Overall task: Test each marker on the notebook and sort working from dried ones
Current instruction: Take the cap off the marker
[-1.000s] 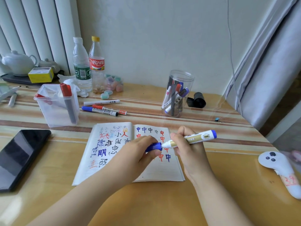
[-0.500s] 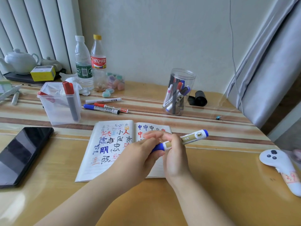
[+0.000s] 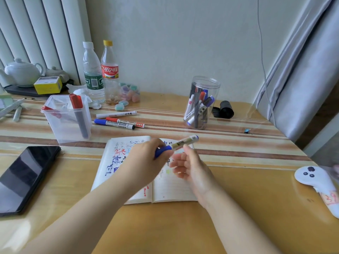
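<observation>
Both forearms reach in from the near edge over the open lined paper notebook point(image 3: 165, 187), which lies flat on the tan striped tabletop point(image 3: 238, 208) and serves as the landmark here. Above the notebook's middle, the left hand point(image 3: 146, 162) curls its fingers round the blue cap end of a blue-capped white marker with a gold label band point(image 3: 180, 143), holding it clear of the page, with the barrel slanting up and away to the right over the notebook's far edge. The right hand point(image 3: 187, 165) hovers just right of that grip, above the right page, fingers loosely spread and apart from the marker, holding nothing. The left page is crowded with red, blue and black characters; the right page is partly hidden by the hands.

Left of the notebook a black phone point(image 3: 23, 176) lies face up. Well to the right of it rests a white game controller point(image 3: 317, 182) with a red scrawl on its handle.

Beyond the notebook's far left corner stands a clear square plastic tub point(image 3: 67, 120) with red-capped markers leaning in it. Directly beyond the notebook 3 loose whiteboard markers point(image 3: 119, 121) lie side by side. Beyond its far right corner a clear round plastic jar point(image 3: 200, 103) holds several more markers upright, and a black roll point(image 3: 224, 109) lies just right of the jar.

Farthest back, left of the jar, 2 plastic bottles point(image 3: 100, 74) stand against the wall, with a white teapot point(image 3: 22, 72) further left
</observation>
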A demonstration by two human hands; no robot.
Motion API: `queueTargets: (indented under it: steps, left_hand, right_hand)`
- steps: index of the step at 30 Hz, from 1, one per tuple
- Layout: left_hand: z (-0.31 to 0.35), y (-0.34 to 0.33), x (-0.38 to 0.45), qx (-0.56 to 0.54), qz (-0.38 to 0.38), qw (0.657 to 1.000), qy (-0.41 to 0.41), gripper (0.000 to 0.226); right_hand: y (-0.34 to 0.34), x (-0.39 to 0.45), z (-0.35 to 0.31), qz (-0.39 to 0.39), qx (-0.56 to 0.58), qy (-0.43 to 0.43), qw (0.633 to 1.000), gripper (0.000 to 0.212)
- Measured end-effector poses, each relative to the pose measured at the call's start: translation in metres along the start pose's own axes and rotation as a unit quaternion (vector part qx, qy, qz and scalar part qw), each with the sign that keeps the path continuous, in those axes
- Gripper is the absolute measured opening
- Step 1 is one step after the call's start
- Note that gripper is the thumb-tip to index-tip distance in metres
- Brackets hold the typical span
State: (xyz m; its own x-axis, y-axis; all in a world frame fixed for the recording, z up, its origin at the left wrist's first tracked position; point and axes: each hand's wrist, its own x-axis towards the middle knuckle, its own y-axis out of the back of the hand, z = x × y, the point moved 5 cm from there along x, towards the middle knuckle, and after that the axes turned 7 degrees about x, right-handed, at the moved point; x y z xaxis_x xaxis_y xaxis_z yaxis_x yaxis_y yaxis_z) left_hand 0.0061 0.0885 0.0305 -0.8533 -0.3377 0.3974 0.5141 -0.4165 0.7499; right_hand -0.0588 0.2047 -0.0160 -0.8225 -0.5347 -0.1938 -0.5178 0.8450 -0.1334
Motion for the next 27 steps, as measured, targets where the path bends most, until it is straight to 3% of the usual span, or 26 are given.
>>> queueTargets:
  steps: [1,3,6,8,10,13,15,19,23,27]
  left_hand:
    - [-0.004,0.003,0.004,-0.002,-0.003,1.000,0.021,0.015]
    - [-0.006,0.007,0.011,0.008,-0.014,0.999,0.038,0.017]
    - [0.003,0.006,0.025,0.013,0.001,0.999,0.033,0.021]
    - [0.014,0.003,0.036,-0.003,0.011,1.000,0.025,0.022]
    - [0.024,0.001,0.044,-0.023,0.008,1.000,0.015,0.027]
    - [0.037,0.001,0.058,-0.076,0.007,0.997,-0.014,0.032]
    - [0.045,0.003,0.071,-0.067,0.025,0.996,-0.055,0.022]
    - [0.059,0.005,0.102,-0.011,0.038,0.993,-0.107,0.009]
    - [0.064,0.004,0.124,0.001,0.048,0.991,-0.124,0.003]
    - [0.052,-0.004,0.128,-0.019,0.067,0.993,-0.092,0.005]
  right_hand:
    - [0.008,-0.002,-0.005,0.033,-0.086,0.039,0.995,0.033]
    - [0.017,-0.009,-0.025,0.064,-0.246,0.172,0.952,0.010]
    - [0.003,-0.009,-0.045,0.018,-0.411,0.334,0.848,0.044]
    - [-0.003,-0.004,-0.057,0.032,-0.463,0.398,0.792,0.041]
    - [0.000,0.002,-0.072,0.067,-0.483,0.414,0.769,0.029]
    - [0.019,0.022,-0.095,0.100,-0.474,0.377,0.789,0.014]
    - [0.037,0.031,-0.123,0.142,-0.421,0.402,0.801,0.009]
    - [0.070,0.051,-0.192,0.241,-0.341,0.452,0.788,0.009]
    - [0.088,0.095,-0.234,0.249,-0.325,0.412,0.814,0.011]
    - [0.094,0.151,-0.227,0.230,-0.425,0.321,0.814,0.013]
